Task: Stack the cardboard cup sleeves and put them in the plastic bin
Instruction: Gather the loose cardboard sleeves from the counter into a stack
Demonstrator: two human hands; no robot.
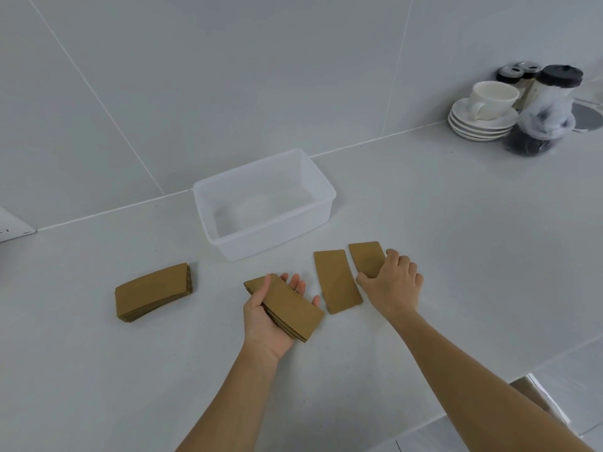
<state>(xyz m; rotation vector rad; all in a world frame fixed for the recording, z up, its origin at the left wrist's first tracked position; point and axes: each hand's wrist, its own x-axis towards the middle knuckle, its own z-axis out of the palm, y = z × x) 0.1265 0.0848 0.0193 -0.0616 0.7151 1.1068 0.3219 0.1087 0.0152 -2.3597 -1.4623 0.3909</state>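
My left hand [264, 321] lies palm up just above the counter and holds a small stack of brown cardboard sleeves [290, 308], thumb over its top. My right hand [390, 285] rests palm down on the near end of a single flat sleeve [365, 257], fingers bent around its right edge. Another single sleeve [337, 282] lies flat between my two hands. A larger stack of sleeves [151, 291] sits on the counter to the left. The translucent plastic bin [319, 177] stands behind the sleeves with nothing inside.
At the back right stand stacked white saucers [479, 125] with a white cup [489, 97], and clear jars with dark lids [548, 109]. A white object [13, 226] pokes in at the left edge. The counter edge [522, 370] runs near my right forearm.
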